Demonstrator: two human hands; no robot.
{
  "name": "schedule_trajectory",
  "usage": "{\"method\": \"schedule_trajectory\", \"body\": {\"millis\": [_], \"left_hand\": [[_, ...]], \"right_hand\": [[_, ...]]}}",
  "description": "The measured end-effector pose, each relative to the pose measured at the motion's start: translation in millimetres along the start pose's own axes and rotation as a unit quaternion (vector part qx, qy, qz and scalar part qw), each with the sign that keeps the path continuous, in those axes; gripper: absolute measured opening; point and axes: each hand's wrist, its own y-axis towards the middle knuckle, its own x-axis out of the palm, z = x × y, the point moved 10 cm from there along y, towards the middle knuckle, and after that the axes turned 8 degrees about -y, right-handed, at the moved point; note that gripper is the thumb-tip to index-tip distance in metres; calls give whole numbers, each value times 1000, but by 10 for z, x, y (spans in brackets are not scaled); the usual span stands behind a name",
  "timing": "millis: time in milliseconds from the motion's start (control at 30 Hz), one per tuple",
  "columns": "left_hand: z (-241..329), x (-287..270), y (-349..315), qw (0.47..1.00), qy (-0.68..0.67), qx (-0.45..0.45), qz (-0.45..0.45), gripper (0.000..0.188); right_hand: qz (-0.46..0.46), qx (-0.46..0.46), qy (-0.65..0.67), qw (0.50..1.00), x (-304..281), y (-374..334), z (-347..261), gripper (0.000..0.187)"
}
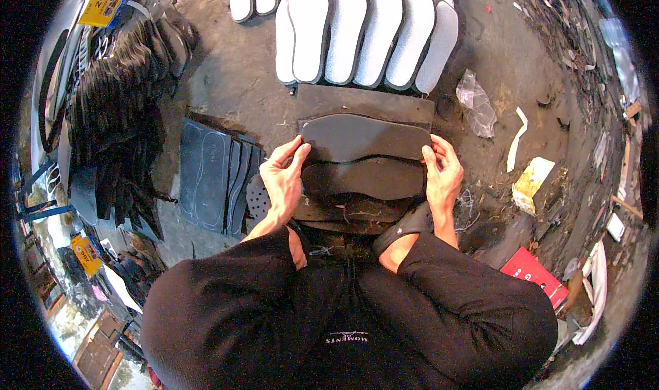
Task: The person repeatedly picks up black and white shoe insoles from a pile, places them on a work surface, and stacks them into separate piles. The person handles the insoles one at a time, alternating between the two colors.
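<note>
A black shoe sole piece (pixel 364 137) lies crosswise in front of me, long and smooth with curved edges. My left hand (pixel 280 181) pinches its left end between thumb and fingers. At the right end, my right hand (pixel 443 174) grips it the same way. Just nearer to me is a second dark sole-shaped piece (pixel 362 179), with more dark pieces below it in shadow. Behind the held piece a flat dark sheet (pixel 384 99) lies on the ground.
Several white-topped insoles (pixel 347 33) overlap in a row at the far side. Dark sheets with drawn sole outlines (pixel 204 177) lie left, beside a large pile of dark sole pieces (pixel 120 95). Clear plastic (pixel 475 105), a yellowish scrap (pixel 533 184) and a red box (pixel 535 277) lie right.
</note>
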Motion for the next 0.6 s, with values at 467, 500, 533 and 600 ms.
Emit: {"method": "schedule_trajectory", "body": {"millis": [467, 500, 533, 600], "left_hand": [[46, -7, -26, 998, 30, 51, 18, 30], [73, -2, -34, 997, 46, 52, 21, 29], [152, 19, -37, 994, 79, 72, 18, 28], [286, 52, -22, 983, 161, 88, 17, 27]], "right_hand": [[3, 24, 32, 999, 41, 25, 96, 37], [2, 32, 34, 999, 42, 30, 99, 37], [-2, 24, 14, 1000, 42, 41, 67, 36], [-6, 33, -1, 999, 28, 79, 43, 34]]}}
